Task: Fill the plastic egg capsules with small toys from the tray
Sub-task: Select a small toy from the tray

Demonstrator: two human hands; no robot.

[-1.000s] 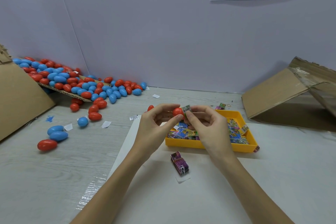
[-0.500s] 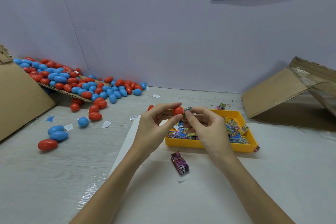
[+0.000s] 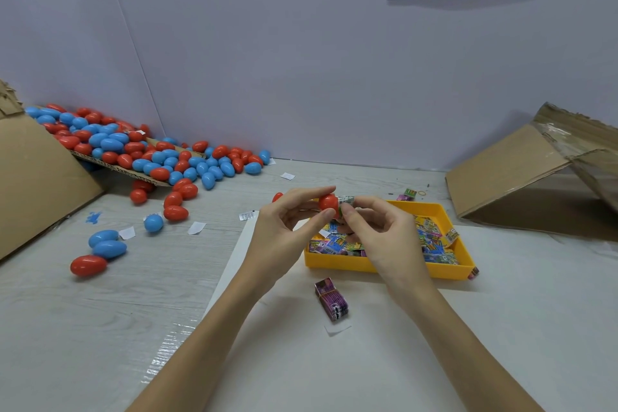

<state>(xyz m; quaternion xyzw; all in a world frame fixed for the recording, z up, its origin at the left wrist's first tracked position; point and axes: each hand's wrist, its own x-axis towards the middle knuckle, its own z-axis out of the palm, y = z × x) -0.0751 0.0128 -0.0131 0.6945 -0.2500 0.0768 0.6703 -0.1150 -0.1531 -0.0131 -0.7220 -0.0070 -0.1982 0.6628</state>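
Hovering just above the far-left corner of the shallow yellow plastic tray (image 3: 337, 263), both hands meet around one small piece. The left hand (image 3: 284, 237) pinches a rounded red plastic egg-capsule half (image 3: 327, 202) between thumb and forefinger. The right hand (image 3: 378, 227) has its fingers curled, pinching a small folded printed paper toy packet (image 3: 346, 200) that touches the capsule half at its right side. Whether the packet is partly inside is hidden by the fingertips.

The likeliest fault, as I judge it, is the packet catching on the rim: it looks flat and stiff-edged, so a skewed push could fold it or leave an end sticking out, and the capsule would then not close. A smooth, rounded shell held by two fingertips only could also squirt out sideways if the push is hard, landing in the tray among the other bright printed packets (image 3: 431, 244) or rolling off across the white sheet under the tray.

Another red piece (image 3: 277, 197) lies just left of the tray, behind the left hand; whether it is the matching half I cannot tell. A banded purple bundle of packets (image 3: 331, 299) lies near the tray's front wall. Well to the left of the tray, a heap of red and blue plastic eggs (image 3: 160, 154) spills from a cardboard flap.
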